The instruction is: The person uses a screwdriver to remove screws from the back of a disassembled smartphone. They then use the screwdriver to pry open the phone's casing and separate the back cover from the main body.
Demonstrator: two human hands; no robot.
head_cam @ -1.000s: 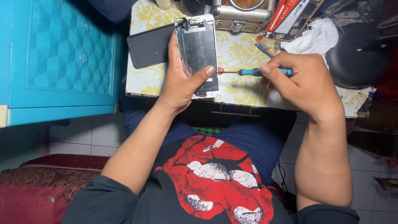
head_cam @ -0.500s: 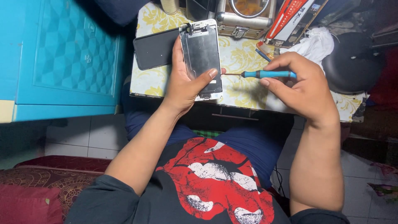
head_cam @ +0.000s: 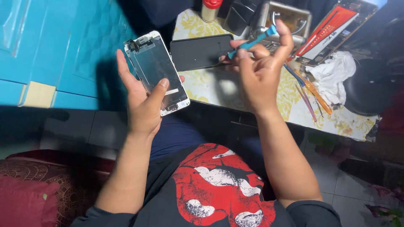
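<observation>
Yellow-patterned tabletop (head_cam: 202,90) fills the upper middle, with a turquoise cabinet (head_cam: 54,46) at 9 o'clock and grey floor tiles below. Our left hand (head_cam: 143,105) grasps the white-framed phone screen assembly (head_cam: 156,71), thumb pressed across its lower face and fingers behind, holding it clear of the table edge over our lap. Our right hand (head_cam: 259,69) pinches the blue screwdriver (head_cam: 251,42) between curled fingers, tip angled down toward the dark phone body (head_cam: 201,51) lying flat on the table.

To work well, we judge: keep the assembly braced by its frame, not the bare panel, and steady the driver tip before any turn.

Room: open space lies between the 2 hands. At 3 o'clock sit loose tools (head_cam: 311,90) and a crumpled white cloth (head_cam: 332,75); at 12 o'clock a red-capped bottle (head_cam: 210,9) and a metal device (head_cam: 286,19) crowd the far edge.
</observation>
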